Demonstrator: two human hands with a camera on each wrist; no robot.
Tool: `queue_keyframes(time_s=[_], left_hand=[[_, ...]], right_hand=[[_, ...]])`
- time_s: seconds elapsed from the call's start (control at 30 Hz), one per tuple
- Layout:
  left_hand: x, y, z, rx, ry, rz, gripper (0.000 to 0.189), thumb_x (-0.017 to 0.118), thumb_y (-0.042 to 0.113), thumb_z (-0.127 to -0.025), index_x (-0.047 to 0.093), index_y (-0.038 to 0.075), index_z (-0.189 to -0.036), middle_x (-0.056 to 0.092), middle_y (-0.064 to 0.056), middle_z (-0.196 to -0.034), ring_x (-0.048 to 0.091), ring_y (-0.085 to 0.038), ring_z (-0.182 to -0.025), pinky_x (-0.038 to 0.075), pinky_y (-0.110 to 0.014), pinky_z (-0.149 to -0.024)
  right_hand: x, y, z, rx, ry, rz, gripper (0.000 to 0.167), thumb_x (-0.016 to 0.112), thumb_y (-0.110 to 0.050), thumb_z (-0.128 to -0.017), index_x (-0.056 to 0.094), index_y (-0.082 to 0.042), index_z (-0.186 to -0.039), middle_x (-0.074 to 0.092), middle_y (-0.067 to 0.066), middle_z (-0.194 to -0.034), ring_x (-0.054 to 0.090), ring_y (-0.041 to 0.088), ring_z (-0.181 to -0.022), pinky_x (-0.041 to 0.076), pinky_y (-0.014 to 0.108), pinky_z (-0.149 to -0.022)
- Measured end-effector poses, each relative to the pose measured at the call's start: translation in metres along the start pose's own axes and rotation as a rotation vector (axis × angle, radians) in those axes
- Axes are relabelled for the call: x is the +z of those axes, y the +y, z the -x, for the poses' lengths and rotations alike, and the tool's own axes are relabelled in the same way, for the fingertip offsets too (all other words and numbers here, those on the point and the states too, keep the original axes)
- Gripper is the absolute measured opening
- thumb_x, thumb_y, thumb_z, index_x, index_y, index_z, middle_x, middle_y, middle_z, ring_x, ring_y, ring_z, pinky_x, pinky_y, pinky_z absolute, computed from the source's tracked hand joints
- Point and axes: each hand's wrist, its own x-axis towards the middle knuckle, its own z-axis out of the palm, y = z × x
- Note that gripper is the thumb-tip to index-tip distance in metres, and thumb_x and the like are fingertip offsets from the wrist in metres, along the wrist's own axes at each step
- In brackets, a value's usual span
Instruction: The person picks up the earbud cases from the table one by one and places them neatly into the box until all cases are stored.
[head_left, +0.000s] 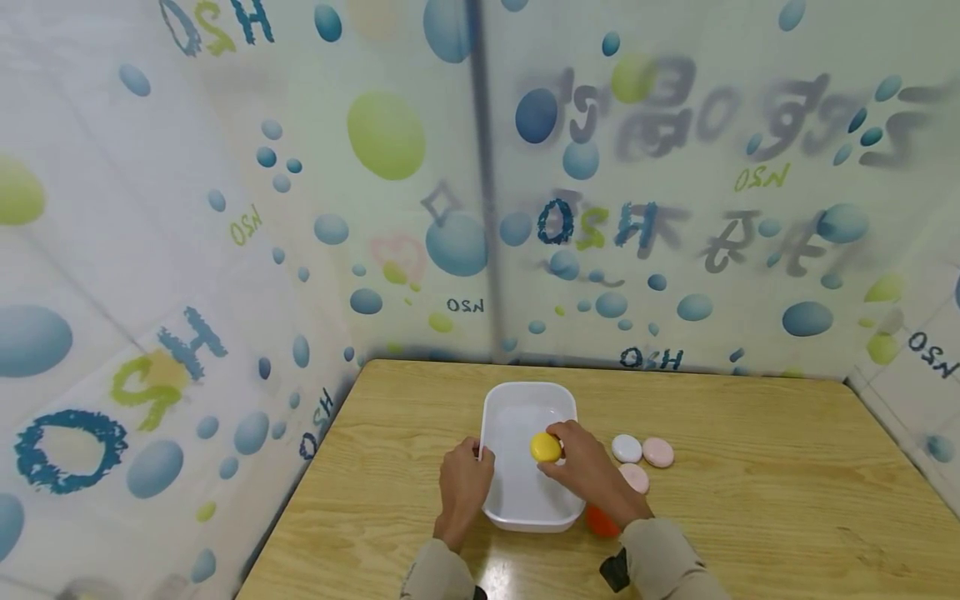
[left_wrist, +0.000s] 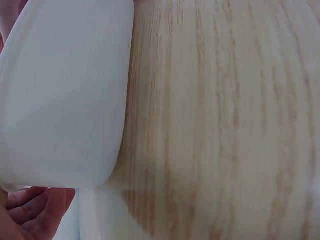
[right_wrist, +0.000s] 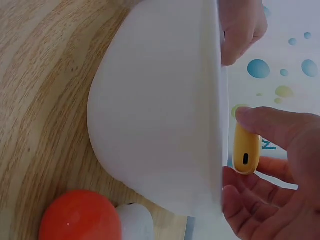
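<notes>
White tub (head_left: 528,526) stands before you, its left rim inside the curled grip of your left hand (head_left: 467,475); brace it so nothing slides. Your right hand (head_left: 581,462) has its grip parted only the width of the yellow disc (head_left: 545,447), pinching it above the tub's opening, so squeeze lightly and avoid the rim.

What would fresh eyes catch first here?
The yellow disc, held by the right hand above the white tub, stands out first. Next comes the red rounded object on the table, at the tub's right. Behind it, a backdrop with blue and green dots also draws the eye.
</notes>
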Motion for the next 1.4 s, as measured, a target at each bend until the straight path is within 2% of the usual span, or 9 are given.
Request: queue_keyframes(time_s=[0.37,0.6,0.83,1.03,1.23,1.4], left_hand=[[0.001,0.0,-0.001,-0.011,-0.006,0.007,0.011,0.066,0.012,-0.082,0.072,0.003,-0.086,0.069,-0.006,-0.074,0.062,-0.019,-0.064,0.049,-0.034,-0.056],[0.001,0.002,0.001,-0.005,0.002,-0.003,0.01,0.067,0.012,-0.081,0.071,0.004,-0.083,0.067,-0.006,-0.071,0.061,-0.021,-0.062,0.048,-0.035,-0.054],[0.001,0.002,0.001,-0.012,0.007,-0.013,0.01,0.066,0.012,-0.081,0.071,0.004,-0.083,0.068,-0.006,-0.071,0.062,-0.022,-0.063,0.048,-0.036,-0.055],[0.001,0.003,0.001,-0.018,-0.001,-0.01,0.01,0.066,0.013,-0.081,0.071,0.005,-0.083,0.068,-0.006,-0.072,0.062,-0.021,-0.064,0.049,-0.037,-0.056],[0.001,0.004,0.0,-0.022,-0.001,-0.012,0.011,0.065,0.013,-0.082,0.071,0.005,-0.083,0.069,-0.006,-0.073,0.064,-0.023,-0.066,0.05,-0.038,-0.059],[0.0,0.004,0.0,-0.027,0.001,-0.014,0.012,0.065,0.014,-0.082,0.072,0.004,-0.084,0.07,-0.006,-0.074,0.065,-0.024,-0.068,0.051,-0.04,-0.061]], right_hand=[[0.013,-0.002,-0.004,-0.081,-0.027,0.021,0.047,0.083,-0.02,-0.079,0.063,0.0,-0.117,0.061,0.009,-0.105,0.056,0.018,-0.088,0.05,0.042,-0.085],[0.02,-0.003,-0.005,-0.119,-0.046,0.048,0.045,0.083,-0.019,-0.078,0.063,0.001,-0.114,0.062,0.009,-0.103,0.056,0.016,-0.088,0.05,0.04,-0.083],[0.024,-0.003,-0.007,-0.123,-0.058,0.052,0.045,0.083,-0.021,-0.079,0.063,0.0,-0.114,0.061,0.008,-0.101,0.054,0.016,-0.086,0.049,0.039,-0.081],[0.022,-0.002,-0.004,-0.157,-0.031,0.039,0.044,0.084,-0.018,-0.077,0.064,0.003,-0.112,0.062,0.012,-0.101,0.06,0.018,-0.081,0.052,0.035,-0.071],[0.013,0.001,-0.004,-0.117,-0.011,0.02,0.041,0.081,-0.017,-0.081,0.063,0.0,-0.114,0.062,0.013,-0.106,0.064,0.024,-0.09,0.055,0.038,-0.077],[0.004,0.005,-0.001,-0.094,0.072,0.001,0.041,0.081,-0.016,-0.081,0.063,-0.002,-0.115,0.063,0.011,-0.107,0.064,0.025,-0.094,0.056,0.04,-0.081]])
